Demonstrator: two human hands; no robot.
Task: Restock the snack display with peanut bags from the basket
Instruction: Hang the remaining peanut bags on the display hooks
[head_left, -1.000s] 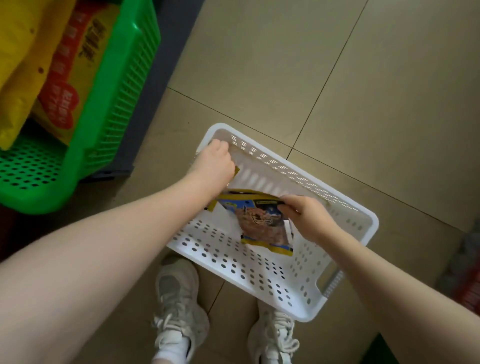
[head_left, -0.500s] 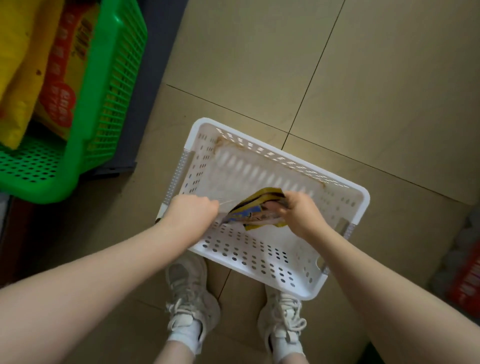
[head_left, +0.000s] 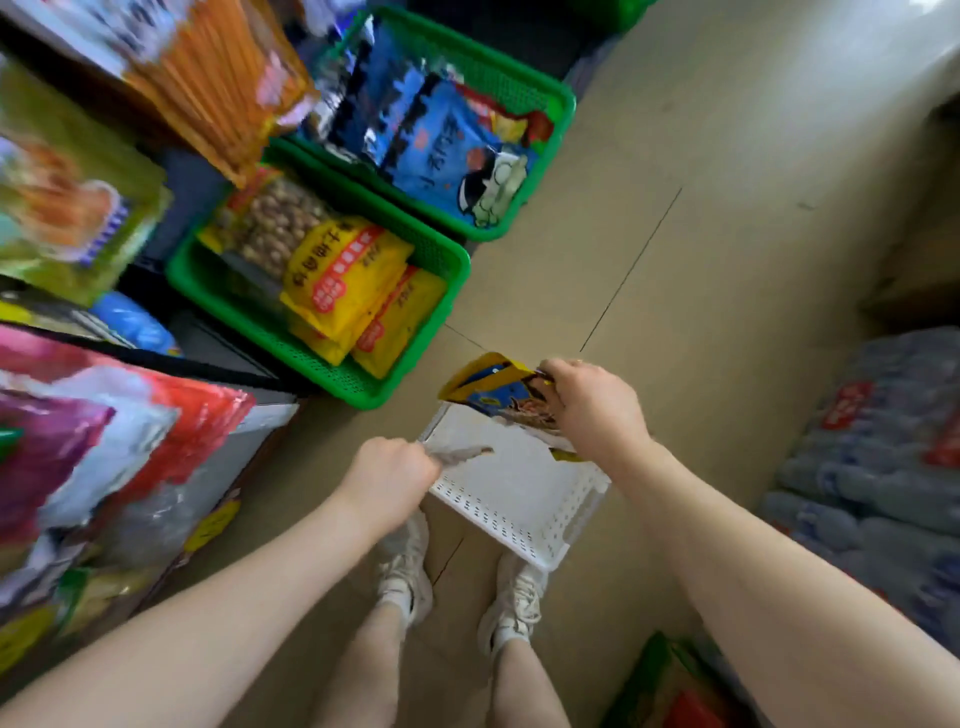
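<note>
My left hand (head_left: 387, 475) is closed on the near-left rim of the white basket (head_left: 519, 499), carrying it off the floor above my shoes. My right hand (head_left: 592, 410) is pinched shut on a peanut bag (head_left: 493, 389), holding it by its right end at the basket's far edge, half lifted out. The picture is smeared with motion, so I cannot say for sure whether a second bag is tucked behind the first.

The step in hand, as I judge it, is carrying this bag across to the green crate (head_left: 322, 291) on my left, the one already holding peanut packs (head_left: 275, 223) and yellow packets (head_left: 343, 275). To do it well I should keep the basket level with my left hand so nothing slides, lift the bag clear of the rim before swinging it over, and lay it flat on the stock, print upward, rather than dropping it.

The bag's long axis runs roughly left to right across my view, tilted up toward the left; its free yellow end points at the green crate, and its printed face is turned toward me.
</note>
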